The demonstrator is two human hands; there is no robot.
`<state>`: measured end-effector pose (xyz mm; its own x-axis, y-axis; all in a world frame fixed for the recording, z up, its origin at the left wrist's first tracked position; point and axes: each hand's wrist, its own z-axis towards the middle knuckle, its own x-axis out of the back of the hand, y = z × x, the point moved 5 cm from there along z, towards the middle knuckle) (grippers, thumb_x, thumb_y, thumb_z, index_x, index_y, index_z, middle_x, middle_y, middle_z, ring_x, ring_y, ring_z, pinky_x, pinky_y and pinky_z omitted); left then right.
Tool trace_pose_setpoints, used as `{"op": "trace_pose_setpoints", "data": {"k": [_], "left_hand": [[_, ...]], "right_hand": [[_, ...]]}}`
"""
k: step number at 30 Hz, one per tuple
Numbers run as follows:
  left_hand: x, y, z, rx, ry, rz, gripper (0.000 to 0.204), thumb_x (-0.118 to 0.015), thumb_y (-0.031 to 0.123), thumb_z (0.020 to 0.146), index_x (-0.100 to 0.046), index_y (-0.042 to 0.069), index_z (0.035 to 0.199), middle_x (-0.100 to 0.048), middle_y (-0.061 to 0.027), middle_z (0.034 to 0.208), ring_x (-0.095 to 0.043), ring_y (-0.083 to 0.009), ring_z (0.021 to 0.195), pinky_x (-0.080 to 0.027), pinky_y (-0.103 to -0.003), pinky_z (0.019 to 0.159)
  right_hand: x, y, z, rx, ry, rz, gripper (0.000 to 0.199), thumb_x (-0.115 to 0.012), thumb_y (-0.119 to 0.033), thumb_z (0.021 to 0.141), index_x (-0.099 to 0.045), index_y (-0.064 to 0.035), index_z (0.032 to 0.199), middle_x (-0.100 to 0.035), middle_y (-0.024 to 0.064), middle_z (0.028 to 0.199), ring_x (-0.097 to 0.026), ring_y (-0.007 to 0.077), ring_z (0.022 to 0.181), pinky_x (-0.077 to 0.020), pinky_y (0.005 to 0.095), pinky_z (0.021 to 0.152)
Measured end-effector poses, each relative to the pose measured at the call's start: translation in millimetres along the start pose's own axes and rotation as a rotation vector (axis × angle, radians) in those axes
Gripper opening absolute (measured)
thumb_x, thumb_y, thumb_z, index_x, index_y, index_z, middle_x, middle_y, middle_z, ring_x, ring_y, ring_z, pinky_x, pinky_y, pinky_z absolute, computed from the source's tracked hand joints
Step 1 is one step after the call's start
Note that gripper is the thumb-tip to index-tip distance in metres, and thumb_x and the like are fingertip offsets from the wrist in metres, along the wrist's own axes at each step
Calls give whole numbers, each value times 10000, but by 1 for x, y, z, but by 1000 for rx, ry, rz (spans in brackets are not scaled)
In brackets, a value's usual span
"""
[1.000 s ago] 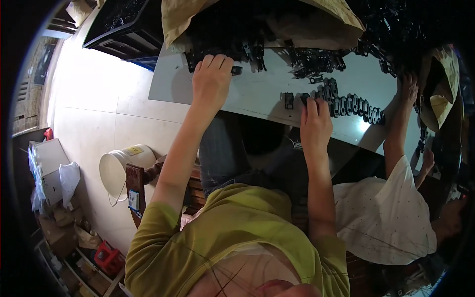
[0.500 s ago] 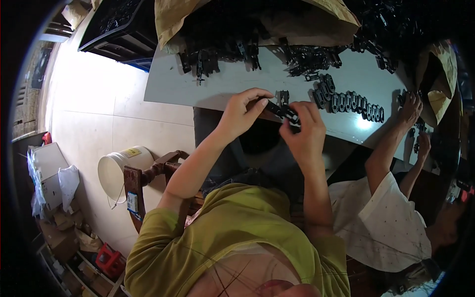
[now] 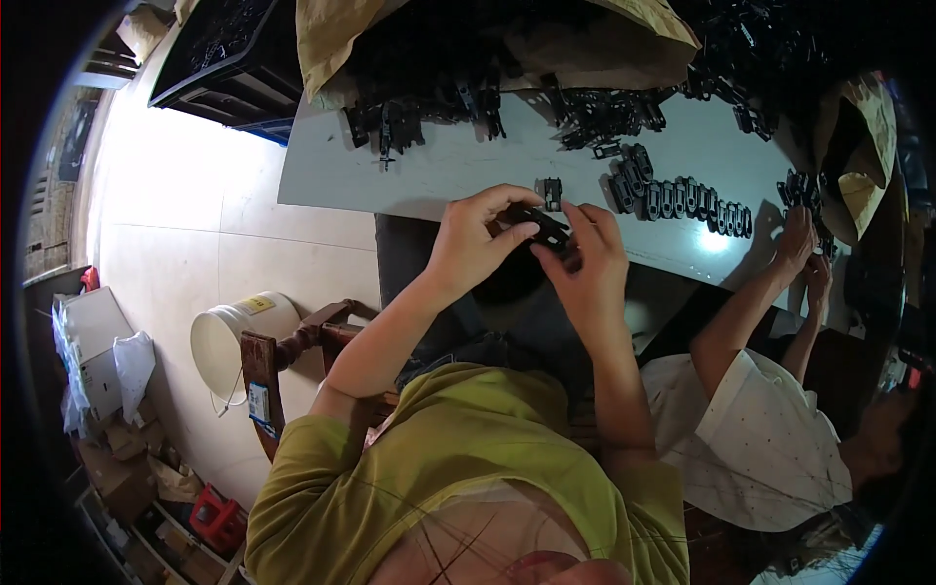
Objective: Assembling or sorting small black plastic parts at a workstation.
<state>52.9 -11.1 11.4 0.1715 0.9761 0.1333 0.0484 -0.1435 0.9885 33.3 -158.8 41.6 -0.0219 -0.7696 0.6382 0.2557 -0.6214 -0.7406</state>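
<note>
A small black plastic part [image 3: 548, 230] with openings in it is held between my two hands, just off the near edge of the white table [image 3: 429, 190]. My left hand [image 3: 478, 239] pinches its left end between thumb and fingers. On its other end are the closed fingers of my right hand [image 3: 593, 249], which partly hide it. Just beyond, near the table's edge, lies a single small black part [image 3: 553, 193]. To the right of my hands a row of black oblong parts [image 3: 687, 198] stands side by side.
An opened brown paper bag [image 3: 331, 44] and heaped black parts [image 3: 609, 117] cover the table's far side. A black crate [image 3: 234, 73] stands far left, a white bucket [image 3: 263, 327] on the floor. At right, a co-worker's hands [image 3: 801, 244] handle black parts beside another paper bag [image 3: 868, 146].
My hands have drawn closer together on the black part, which is now more covered by fingers. The co-worker's hands have come closer together, near the parts at right.
</note>
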Motion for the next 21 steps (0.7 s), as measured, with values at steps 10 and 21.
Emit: {"op": "trace_pose_setpoints", "data": {"k": [10,21], "left_hand": [[4,-8,5,-121,-71,-187,180,-585,73,899,-563,21,1070,-599,-8,921,-549,-63,812,-456,-250,720],[39,24,96,-371,153,1189,337,-626,98,777,-585,127,1110,-527,-137,981,-624,-277,757,-509,-383,616]], "right_hand": [[4,38,-6,-241,-63,407,200,-708,-55,790,-586,-10,942,-563,63,850,-559,121,711,-434,235,564],[11,68,15,-64,229,-509,204,-615,-111,847,-562,-37,1030,-540,156,1029,-581,356,906,-495,417,706]]}}
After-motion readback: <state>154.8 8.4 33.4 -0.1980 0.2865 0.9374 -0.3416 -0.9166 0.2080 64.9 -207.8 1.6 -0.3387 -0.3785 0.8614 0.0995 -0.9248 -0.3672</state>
